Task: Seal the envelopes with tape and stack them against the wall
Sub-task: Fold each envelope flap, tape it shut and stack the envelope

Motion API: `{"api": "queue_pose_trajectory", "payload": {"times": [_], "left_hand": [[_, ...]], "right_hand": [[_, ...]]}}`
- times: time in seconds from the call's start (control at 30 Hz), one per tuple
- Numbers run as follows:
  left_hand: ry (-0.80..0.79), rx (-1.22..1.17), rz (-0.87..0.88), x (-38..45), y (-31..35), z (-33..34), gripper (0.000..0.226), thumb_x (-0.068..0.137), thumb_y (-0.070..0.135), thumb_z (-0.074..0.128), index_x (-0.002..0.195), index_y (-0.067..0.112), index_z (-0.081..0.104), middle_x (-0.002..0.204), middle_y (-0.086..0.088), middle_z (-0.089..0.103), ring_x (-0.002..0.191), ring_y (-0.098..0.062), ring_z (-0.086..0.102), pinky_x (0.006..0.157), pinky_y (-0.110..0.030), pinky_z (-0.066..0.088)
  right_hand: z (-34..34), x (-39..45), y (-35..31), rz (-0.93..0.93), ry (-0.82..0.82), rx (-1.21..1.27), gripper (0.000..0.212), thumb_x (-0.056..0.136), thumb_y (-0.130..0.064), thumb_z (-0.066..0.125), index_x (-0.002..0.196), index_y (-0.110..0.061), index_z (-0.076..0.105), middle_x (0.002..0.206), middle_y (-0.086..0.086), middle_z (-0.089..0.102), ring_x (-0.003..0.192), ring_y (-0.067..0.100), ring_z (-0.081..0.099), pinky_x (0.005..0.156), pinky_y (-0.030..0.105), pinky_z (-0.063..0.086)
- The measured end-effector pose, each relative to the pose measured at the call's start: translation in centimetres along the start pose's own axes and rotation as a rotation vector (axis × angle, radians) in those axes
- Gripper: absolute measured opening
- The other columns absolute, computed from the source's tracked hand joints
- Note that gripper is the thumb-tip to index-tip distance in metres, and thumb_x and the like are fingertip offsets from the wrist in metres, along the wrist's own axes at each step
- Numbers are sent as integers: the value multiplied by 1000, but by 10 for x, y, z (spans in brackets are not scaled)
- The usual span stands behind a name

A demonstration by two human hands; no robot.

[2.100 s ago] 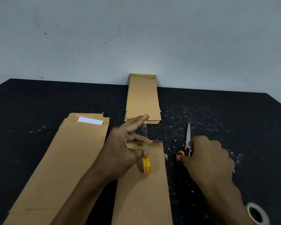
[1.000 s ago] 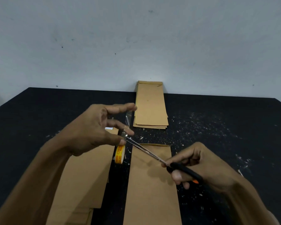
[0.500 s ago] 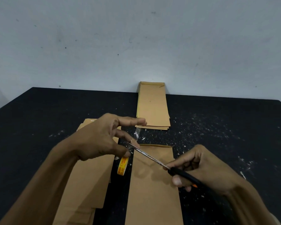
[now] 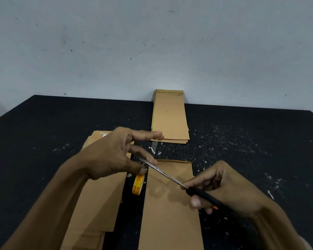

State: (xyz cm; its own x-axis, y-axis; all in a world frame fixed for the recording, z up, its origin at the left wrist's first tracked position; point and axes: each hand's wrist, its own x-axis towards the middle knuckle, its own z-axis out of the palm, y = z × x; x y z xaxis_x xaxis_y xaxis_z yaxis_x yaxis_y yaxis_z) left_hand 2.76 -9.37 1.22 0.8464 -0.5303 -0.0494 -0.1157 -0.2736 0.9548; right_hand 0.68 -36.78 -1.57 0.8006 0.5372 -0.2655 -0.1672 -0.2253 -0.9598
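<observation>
- On the black table (image 4: 43,127), counted: 1 single envelope (image 4: 170,210), 2 envelope piles, 1 tape roll (image 4: 138,184), 1 pr scissors (image 4: 166,175), 2 hands.
- Single envelope: brown, lies flat at centre front, lengthwise away from the person, far short edge near the scissor blades.
- Pile 1, left stack (image 4: 98,199): brown envelopes lying flat just left of the single one, a dark gap of table between them; a bit of white shows at its far end; exact no. of sheets can't tell.
- Pile 2, wall stack (image 4: 170,118): several brown envelopes, far end touching the wall (image 4: 152,47), near edges slightly fanned; exact no. can't tell.
- Left hand (image 4: 114,156): raised over the gap; index finger stretched out straight, thumb & other fingers curled in, pinching a clear tape strip (image 4: 153,147) that runs from the index tip down toward the thumb. Roll hangs just below the thumb, yellow w/ red print, edge-on above the gap.
- Right hand (image 4: 224,190): fingers curled round the black scissor handles, a spot of orange at the grip; blades point up-left and meet the strip just beside the left thumb. How far the blades are apart: can't tell.
- Table also has white specks scattered over the right half.
- No boxes, trays or other containers in view.
</observation>
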Motion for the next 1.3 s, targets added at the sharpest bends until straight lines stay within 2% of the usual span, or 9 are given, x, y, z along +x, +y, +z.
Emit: {"api": "queue_pose_trajectory", "payload": {"times": [0.2,0.37,0.47,0.6,0.73,0.9,1.07,1.17,1.3], "left_hand": [[64,-37,49,-1,4,-1,84,73,-22,70,141,21,49,142,19,53,115,-16,66,77,-33,61],[232,-140,160,-1,9,3,83,73,-25,68,135,27,52,139,21,56,117,-11,65,83,-37,61],[277,-175,200,3,12,9,82,72,-25,68,131,29,54,139,19,57,116,-12,66,82,-45,60],[285,-202,246,7,15,16,82,71,-25,68,132,29,52,141,17,55,117,-13,65,76,-42,62],[273,-187,279,13,16,24,85,72,-22,70,140,24,48,146,14,51,119,-14,64,79,-40,62],[256,-153,296,19,17,34,86,74,-21,71,145,20,46,148,15,48,121,-13,63,79,-43,62],[232,-138,278,25,20,38,87,73,-20,72,145,22,46,149,17,46,120,-10,62,80,-46,61],[202,-115,264,29,19,40,86,73,-13,77,146,22,45,150,17,46,120,-9,63,84,-38,61],[184,-111,230,33,16,43,87,74,-16,75,146,22,45,149,18,45,118,-7,63,82,-38,61]], "right_hand": [[-2,-1,0,31,80,-12,34,56,-6,86,90,-3,81,75,25,73,49,15,64,44,21,52],[-4,1,-7,11,530,-150,34,66,-13,88,95,-8,71,67,14,74,49,18,67,38,18,42],[-10,14,-2,95,823,-374,26,71,-24,90,82,-15,67,63,4,72,49,13,69,41,23,50],[-14,31,6,231,945,-760,24,76,-39,86,74,-20,71,74,4,68,65,21,69,62,39,61],[-3,34,-5,359,878,-1004,30,84,-40,76,99,-17,65,92,4,48,96,30,61,78,39,52],[0,31,-12,340,775,-1042,27,85,-37,76,105,-22,65,97,1,58,93,21,63,79,38,56],[11,14,-34,-225,532,-247,9,84,-28,75,87,-22,80,78,-5,76,70,-2,67,60,12,50],[17,18,-36,-146,275,-27,33,79,-41,69,89,-13,82,86,10,76,72,9,61,63,22,44],[13,29,-27,-160,218,154,28,72,-25,74,83,0,77,83,14,74,78,20,65,73,30,52]]}}
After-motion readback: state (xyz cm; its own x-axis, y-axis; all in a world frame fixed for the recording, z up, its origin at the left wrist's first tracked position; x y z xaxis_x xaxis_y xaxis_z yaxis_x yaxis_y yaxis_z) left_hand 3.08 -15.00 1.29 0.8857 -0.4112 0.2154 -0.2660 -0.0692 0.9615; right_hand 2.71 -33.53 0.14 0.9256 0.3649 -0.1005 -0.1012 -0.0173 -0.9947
